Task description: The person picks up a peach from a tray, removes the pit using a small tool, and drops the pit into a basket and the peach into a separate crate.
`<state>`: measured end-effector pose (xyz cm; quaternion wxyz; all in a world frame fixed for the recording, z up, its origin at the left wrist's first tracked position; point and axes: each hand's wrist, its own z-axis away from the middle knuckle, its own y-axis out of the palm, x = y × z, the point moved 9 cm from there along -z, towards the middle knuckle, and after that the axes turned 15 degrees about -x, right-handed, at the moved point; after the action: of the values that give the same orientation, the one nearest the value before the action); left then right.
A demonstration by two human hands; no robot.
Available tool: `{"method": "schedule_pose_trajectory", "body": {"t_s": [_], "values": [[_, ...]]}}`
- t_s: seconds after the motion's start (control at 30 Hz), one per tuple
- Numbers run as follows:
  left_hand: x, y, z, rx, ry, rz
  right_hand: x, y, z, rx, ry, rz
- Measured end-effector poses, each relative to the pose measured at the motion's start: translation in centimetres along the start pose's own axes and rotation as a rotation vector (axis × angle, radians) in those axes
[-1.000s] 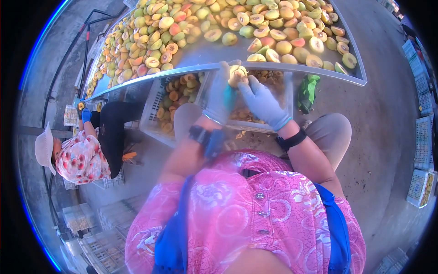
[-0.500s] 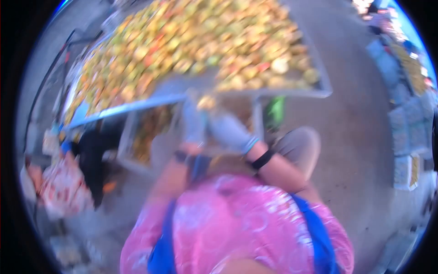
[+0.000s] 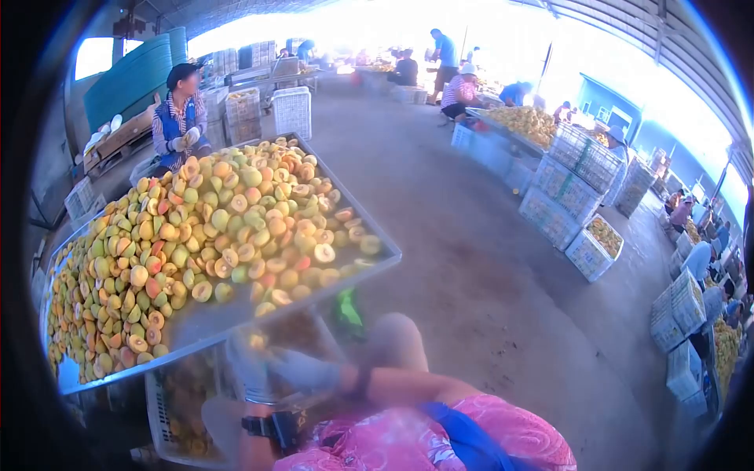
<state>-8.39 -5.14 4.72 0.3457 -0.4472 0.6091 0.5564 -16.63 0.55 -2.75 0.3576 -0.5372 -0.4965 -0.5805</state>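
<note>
Left hand (image 3: 250,370) at surface's (image 3: 210,320) near edge, grip closed on fruit piece (image 3: 257,341). Right hand (image 3: 305,369) alongside, grip blurred, can't tell. Crate (image 3: 155,408) below surface.

1 yellow fruit (image 3: 257,341), blurred, just beside the tray (image 3: 206,320).

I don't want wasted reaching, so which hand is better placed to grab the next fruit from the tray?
Probably your left hand: it's close by the tray's near rim, while your right hand sits farther back. Blur hides which one grips the fruit at their fingers.
</note>
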Motion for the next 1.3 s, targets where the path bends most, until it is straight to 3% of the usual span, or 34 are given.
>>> {"method": "schedule_pose_trajectory", "body": {"t_s": [0.03, 0.07, 0.13, 0.27, 0.33, 0.47, 0.53, 0.57, 0.63, 0.67, 0.73, 0.77, 0.83, 0.87, 0.93, 0.97, 1.07, 1.13, 1.17, 1.2, 1.23, 1.27, 1.3], "values": [[0.7, 0.3, 0.1, 0.049, -0.204, 0.082, -0.7, 0.4, 0.4, 0.075, 0.138, -0.005], [-0.1, 0.1, -0.1, 0.056, -0.206, 0.085, -0.5, 0.3, 0.4, 0.068, 0.135, -0.003], [0.5, 1.3, 0.8, 0.252, -0.454, 0.087, -2.6, 0.9, 1.2, 0.132, 0.443, -0.154], [-0.2, 1.6, 1.2, 0.268, -0.365, 0.196, -2.0, 1.9, 0.6, 0.144, 0.393, -0.207], [-4.4, 0.3, 1.5, 0.049, 0.253, -0.07, 0.5, 3.2, 0.5, 0.204, 0.287, -0.193], [-2.1, -2.0, 0.7, -0.066, 0.148, -0.024, 0.1, 3.3, 2.0, 0.132, 0.487, -0.111], [-1.1, -1.7, 1.0, -0.049, -0.261, 0.147, -2.4, 4.3, 1.9, 0.257, 0.61, -0.232], [-1.7, -1.8, 0.8, -0.048, -0.26, 0.147, -2.2, 4.2, 2.1, 0.257, 0.609, -0.231], [-0.8, -1.5, 1.1, 0.033, -0.481, 0.18, -0.6, 5.0, 3.6, 0.33, 0.72, -0.441], [-0.8, -1.6, 0.9, 0.035, -0.482, 0.179, 0.0, 5.4, 3.6, 0.328, 0.719, -0.443], [-2.0, -1.1, 0.4, 0.159, -0.274, 0.024, 0.3, 4.4, 2.5, 0.23, 0.506, -0.025], [-1.6, -1.3, 0.0, 0.159, -0.274, 0.023, -0.4, 4.7, 2.5, 0.231, 0.506, -0.026], [-1.9, -1.3, -0.7, 0.247, -0.037, -0.119, -0.4, 4.8, 1.6, 0.154, 0.312, -0.056], [-2.0, -1.7, -1.0, 0.245, -0.035, -0.12, -0.5, 4.8, 1.6, 0.157, 0.311, -0.056], [-0.6, -2.1, -0.9, 0.278, -0.223, -0.116, -1.7, 4.9, 2.9, 0.229, 0.569, -0.224], [-0.9, -2.3, -0.9, 0.278, -0.223, -0.116, -0.7, 5.0, 3.4, 0.229, 0.569, -0.224], [-1.8, -1.9, -0.4, 0.382, -0.162, -0.202, 1.9, 6.1, 4.7, 0.313, 0.596, -0.33], [-3.8, -1.0, 0.2, 0.489, 0.013, -0.172, 1.8, 7.0, 6.5, 0.311, 0.897, -0.649], [-3.5, -0.8, 0.6, 0.509, -0.03, -0.1, 5.5, 6.6, 7.6, 0.245, 0.905, -0.545], [-0.9, -1.5, 0.1, 0.527, -0.238, -0.012, 3.8, 7.4, 7.1, 0.489, 0.907, -0.62], [-1.2, -1.3, 0.5, 0.44, -0.251, -0.001, 1.8, 6.3, 6.8, 0.352, 1.012, -0.645], [0.2, -2.1, -1.0, 0.477, -0.083, -0.135, 2.0, 5.1, 5.8, 0.192, 0.862, -0.455], [-0.2, -1.9, -1.0, 0.445, -0.094, -0.078, 1.2, 6.5, 6.5, 0.461, 1.04, -0.716]]}}
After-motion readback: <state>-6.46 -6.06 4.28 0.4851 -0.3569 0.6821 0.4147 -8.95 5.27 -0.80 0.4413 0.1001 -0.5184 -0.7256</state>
